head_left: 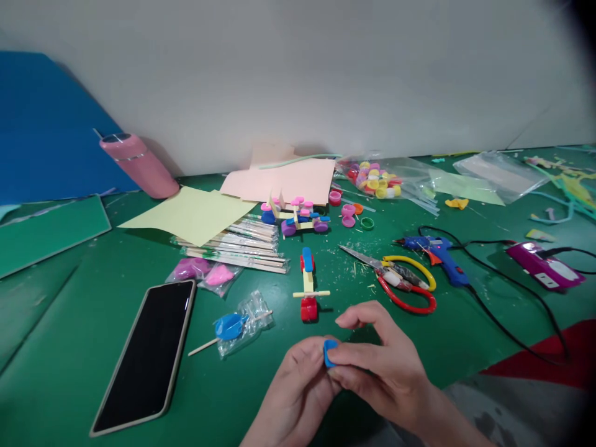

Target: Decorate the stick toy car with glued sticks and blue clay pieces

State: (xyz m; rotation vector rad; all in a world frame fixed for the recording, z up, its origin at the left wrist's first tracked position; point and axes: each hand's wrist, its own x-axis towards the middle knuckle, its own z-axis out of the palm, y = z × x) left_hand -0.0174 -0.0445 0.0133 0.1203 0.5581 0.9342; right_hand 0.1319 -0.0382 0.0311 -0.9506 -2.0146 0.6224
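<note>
A small blue piece of what looks like modelling clay is pinched between my two hands near the front of the table. My left hand grips it from the left, fingers curled. From the right, my right hand presses it with thumb and fingertips, while its index finger is bent above. Just beyond stands a small scooter-like model with red wheels, a wooden-stick body, a crossbar and a blue top. Left of my hands, a blue clay lump lies on an open plastic wrapper with a thin stick.
A phone lies at left. Scissors and a blue glue gun with its cord are at right. Behind are wrapped sticks, more small models, bottle caps, paper and a pink tumbler.
</note>
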